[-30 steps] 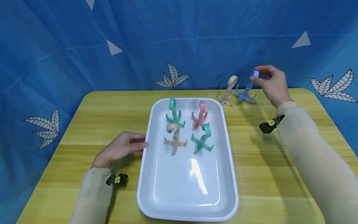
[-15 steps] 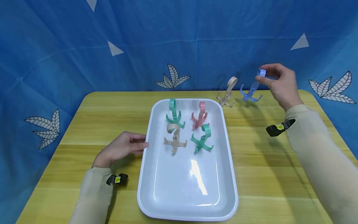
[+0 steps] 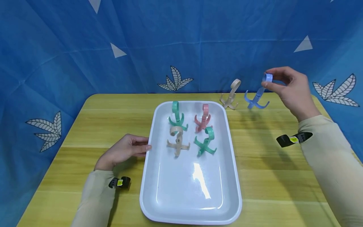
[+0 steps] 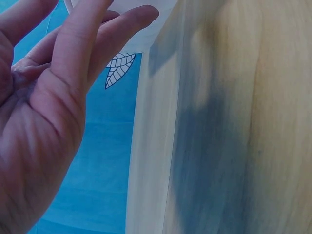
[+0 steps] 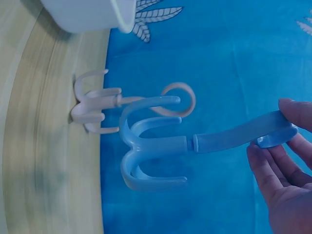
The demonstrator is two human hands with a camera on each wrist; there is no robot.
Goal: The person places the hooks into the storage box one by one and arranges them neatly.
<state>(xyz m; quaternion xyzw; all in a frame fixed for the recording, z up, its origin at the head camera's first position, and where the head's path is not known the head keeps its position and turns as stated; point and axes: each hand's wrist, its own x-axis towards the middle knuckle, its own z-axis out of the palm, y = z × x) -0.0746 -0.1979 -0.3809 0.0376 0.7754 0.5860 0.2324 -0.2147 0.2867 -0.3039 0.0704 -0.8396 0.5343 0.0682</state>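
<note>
- The blue hook (image 3: 258, 96) is over the far right part of the desk (image 3: 116, 116), to the right of the tray (image 3: 184, 195).
- Its long axis leans: the curled loop points up and to my right, the prongs down and to my left.
- I count 6 hooks: 1 blue; 2 green hooks (image 3: 177, 119) and 1 pink hook (image 3: 203, 121) in the tray; and 2 beige hooks (image 3: 179, 143), 1 in the tray and 1 standing on the desk just left of the blue hook.
- My hands are well apart.
- My right hand (image 3: 296, 91) reaches far forward, pointing forward and left, thumb and fingers pinching the blue loop.
- My left hand (image 3: 123, 149) points rightward, fingers nearly straight and loosely spread, touching the tray's left rim.
</note>
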